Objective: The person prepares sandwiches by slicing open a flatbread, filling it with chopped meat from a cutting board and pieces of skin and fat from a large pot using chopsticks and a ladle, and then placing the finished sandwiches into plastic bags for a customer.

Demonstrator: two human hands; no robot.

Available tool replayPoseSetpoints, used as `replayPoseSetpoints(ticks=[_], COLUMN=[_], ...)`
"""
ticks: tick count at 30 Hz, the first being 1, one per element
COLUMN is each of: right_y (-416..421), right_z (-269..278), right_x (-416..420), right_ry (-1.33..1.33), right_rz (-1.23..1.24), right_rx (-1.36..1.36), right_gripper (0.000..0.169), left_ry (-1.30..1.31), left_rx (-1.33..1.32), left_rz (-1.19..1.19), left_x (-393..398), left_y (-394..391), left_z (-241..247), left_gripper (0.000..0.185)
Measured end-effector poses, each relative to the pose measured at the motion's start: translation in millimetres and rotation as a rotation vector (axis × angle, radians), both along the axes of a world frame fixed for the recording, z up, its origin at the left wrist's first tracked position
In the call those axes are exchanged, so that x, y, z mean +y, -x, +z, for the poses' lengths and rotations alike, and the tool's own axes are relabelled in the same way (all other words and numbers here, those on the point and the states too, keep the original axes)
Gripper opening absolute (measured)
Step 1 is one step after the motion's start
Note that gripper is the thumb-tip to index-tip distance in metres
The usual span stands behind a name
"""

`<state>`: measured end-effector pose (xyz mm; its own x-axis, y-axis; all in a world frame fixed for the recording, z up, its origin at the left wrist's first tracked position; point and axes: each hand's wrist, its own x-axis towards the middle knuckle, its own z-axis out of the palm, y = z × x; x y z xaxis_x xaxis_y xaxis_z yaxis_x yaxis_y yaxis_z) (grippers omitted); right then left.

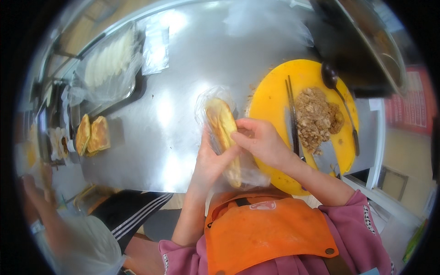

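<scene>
A browned, split flatbread [220,118] lies lengthwise before me, inside a clear plastic bag [252,177]. My left hand [215,160] cradles bread and bag from the left, its thumb across the lower part. The thumb and forefinger of my right hand [264,139] pinch the bread's right edge near the slit. Just right of that hand is a round yellow cutting board [275,89] with a heap of chopped meat [312,115]. Dark chopsticks [292,113] lie along the heap's left side, and a black long-handled spoon [330,75] rests at the board's right.
Two browned flatbreads [98,134] lean together at the left. Behind them, a metal tray [127,91] holds pale dough pieces [111,62] under plastic film. Flat plastic bags [156,48] lie beside it on the steel table [192,62]. Another person's arm [51,213] is at lower left.
</scene>
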<state>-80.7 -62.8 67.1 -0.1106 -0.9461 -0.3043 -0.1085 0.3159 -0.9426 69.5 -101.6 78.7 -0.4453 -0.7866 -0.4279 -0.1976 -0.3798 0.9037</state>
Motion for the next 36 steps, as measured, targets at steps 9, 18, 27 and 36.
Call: replayPoseSetpoints(ticks=[9,18,27,36], right_y=[31.5,61.1,113.9,169.3], right_z=[-5.1,-7.5,18.7,-17.5], right_x=[36.6,79.8,145.4,301.0], right_ry=[0.079,0.064,0.201,-0.037], right_rz=[-0.122,-0.132,-0.359,-0.297], right_rx=[0.142,-0.235,0.324,0.981], right_gripper=[0.029,0.040,0.031,0.033], left_ry=[-0.059,-0.045,0.010,0.115], left_rx=[0.007,-0.011,0.001,-0.166], left_rz=[-0.018,-0.245,-0.135,-0.216], left_x=[16.6,39.3,52.3,42.8], left_y=[29.9,41.4,80.9,113.7], left_z=[3.4,-2.5,19.5,23.7], left_gripper=[0.082,0.090,0.093,0.096])
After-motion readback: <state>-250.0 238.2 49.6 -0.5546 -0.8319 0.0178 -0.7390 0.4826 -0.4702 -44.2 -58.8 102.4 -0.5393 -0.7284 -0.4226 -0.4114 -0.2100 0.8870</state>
